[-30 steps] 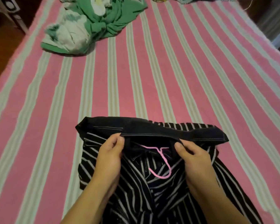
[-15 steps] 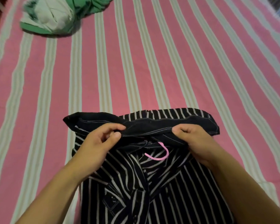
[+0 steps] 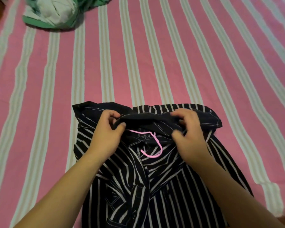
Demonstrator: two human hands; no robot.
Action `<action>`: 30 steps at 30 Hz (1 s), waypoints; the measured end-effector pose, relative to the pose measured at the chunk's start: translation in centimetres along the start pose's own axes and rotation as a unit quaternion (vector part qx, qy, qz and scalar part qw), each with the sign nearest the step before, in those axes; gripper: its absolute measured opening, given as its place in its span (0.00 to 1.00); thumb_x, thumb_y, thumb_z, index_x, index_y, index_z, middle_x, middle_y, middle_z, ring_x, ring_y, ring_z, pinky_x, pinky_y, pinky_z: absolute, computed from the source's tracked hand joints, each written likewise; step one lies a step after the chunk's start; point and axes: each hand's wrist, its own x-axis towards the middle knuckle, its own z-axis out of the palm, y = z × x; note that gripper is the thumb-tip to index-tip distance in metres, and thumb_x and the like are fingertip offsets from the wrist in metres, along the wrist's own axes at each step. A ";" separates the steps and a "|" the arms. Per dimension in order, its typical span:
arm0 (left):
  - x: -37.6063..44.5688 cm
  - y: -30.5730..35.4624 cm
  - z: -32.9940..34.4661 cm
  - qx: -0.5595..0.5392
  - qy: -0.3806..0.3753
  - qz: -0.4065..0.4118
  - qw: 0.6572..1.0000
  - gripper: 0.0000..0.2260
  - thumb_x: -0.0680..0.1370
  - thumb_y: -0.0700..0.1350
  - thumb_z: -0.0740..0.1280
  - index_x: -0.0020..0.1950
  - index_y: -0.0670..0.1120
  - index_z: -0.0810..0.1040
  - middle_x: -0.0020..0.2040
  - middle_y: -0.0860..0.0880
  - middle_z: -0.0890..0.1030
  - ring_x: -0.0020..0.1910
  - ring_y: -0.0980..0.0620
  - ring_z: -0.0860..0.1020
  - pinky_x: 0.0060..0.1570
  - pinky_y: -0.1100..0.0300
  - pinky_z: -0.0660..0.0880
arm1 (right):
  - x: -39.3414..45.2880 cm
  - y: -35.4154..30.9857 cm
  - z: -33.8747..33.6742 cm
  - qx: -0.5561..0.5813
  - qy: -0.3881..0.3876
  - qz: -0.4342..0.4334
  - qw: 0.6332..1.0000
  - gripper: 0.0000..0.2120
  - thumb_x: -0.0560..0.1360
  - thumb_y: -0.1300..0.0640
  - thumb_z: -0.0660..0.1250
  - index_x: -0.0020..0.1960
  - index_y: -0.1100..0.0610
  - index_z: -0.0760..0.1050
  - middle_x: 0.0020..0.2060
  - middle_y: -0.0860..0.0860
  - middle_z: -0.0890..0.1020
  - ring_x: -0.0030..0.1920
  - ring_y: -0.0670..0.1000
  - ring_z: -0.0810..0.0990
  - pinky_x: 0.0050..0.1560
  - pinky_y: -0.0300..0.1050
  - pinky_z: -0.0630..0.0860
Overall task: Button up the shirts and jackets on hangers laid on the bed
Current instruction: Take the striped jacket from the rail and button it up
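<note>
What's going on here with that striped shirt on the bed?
A person is working on a black-and-white striped shirt laid on a pink striped bed. The left hand and right hand each pinch the dark collar, above a pink hanger hook poking out at the neck. The shirt front below looks open, not yet buttoned. A crumpled green garment lies at the far left.

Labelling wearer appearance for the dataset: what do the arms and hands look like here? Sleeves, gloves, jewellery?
Both forearms are bare as far as the bottom edge of the frame, with no sleeve or cuff in view. The left hand and right hand are ungloved. No ring, watch or bracelet shows on the visible sides of the fingers and wrists. No markings or tattoos can be made out.
</note>
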 end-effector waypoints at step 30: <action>-22.2 28.6 -20.7 0.342 0.080 0.440 0.827 0.24 0.80 0.70 0.43 0.50 0.55 0.69 0.42 0.54 0.81 0.41 0.47 0.81 0.34 0.54 0.72 | -5.2 -44.3 -22.3 -0.058 0.069 -0.287 0.954 0.19 0.85 0.48 0.56 0.45 0.57 0.79 0.38 0.48 0.82 0.40 0.45 0.80 0.44 0.42 0.75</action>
